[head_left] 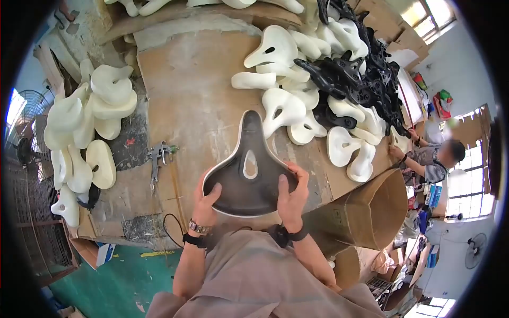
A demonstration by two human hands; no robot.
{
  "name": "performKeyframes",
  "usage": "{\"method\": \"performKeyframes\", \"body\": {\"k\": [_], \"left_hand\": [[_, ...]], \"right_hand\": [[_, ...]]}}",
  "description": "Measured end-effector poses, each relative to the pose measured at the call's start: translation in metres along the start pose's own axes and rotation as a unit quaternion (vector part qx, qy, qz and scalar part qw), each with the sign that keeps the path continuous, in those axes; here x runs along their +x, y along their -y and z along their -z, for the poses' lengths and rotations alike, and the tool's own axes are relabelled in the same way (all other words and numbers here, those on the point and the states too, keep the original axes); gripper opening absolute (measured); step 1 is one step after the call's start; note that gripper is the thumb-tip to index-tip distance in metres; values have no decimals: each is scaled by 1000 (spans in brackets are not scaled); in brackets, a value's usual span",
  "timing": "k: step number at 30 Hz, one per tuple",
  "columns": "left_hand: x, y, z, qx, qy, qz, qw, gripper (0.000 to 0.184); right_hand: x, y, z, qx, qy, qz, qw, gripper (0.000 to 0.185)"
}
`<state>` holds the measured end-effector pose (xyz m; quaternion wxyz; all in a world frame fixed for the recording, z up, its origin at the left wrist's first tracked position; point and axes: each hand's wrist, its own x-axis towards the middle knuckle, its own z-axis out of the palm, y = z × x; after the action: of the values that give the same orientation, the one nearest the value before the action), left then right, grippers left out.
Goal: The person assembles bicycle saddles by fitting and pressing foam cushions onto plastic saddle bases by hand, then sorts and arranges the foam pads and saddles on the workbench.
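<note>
A bicycle saddle (228, 180) with a dark top, a pale edge and a slot in its middle is held between my two hands, nose pointing away from me. My left hand (205, 200) grips its left rear side, thumb lying on the dark surface. On the opposite side, my right hand (294, 195) grips the right rear edge, its thumb also on top. The fingers under the saddle are partly hidden. Left of the saddle, a spray gun (158, 159) lies on the cardboard-covered table (191, 85).
White foam saddle pads (283, 106) and black saddle bases (347, 77) are heaped at the back right. More white pads (79, 122) stand at the left. A large cardboard box (371, 212) stands at the right front. Another person (435, 159) works at the far right.
</note>
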<state>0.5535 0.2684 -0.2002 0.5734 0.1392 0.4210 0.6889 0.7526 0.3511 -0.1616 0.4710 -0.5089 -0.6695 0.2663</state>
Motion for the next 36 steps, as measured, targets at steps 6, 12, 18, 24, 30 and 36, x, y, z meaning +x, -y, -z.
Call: {"method": "performKeyframes", "body": {"k": [6, 12, 18, 24, 30, 36], "left_hand": [[4, 2, 7, -20, -36, 27, 999, 43], [9, -2, 6, -21, -43, 18, 999, 36], [3, 20, -1, -173, -25, 41, 984, 47], [7, 31, -24, -17, -227, -22, 973, 41], [-8, 4, -25, -20, -162, 36, 986, 31], [-22, 9, -48, -16, -42, 59, 997, 40]], "right_hand": [[6, -10, 12, 79, 76, -108, 988, 35], [14, 0, 26, 208, 248, -351, 878, 38], [-5, -3, 0, 212, 132, -243, 937, 34], [-33, 4, -23, 182, 204, -165, 948, 65], [25, 12, -2, 481, 217, -120, 841, 103], [65, 46, 17, 573, 103, -155, 798, 88]]}}
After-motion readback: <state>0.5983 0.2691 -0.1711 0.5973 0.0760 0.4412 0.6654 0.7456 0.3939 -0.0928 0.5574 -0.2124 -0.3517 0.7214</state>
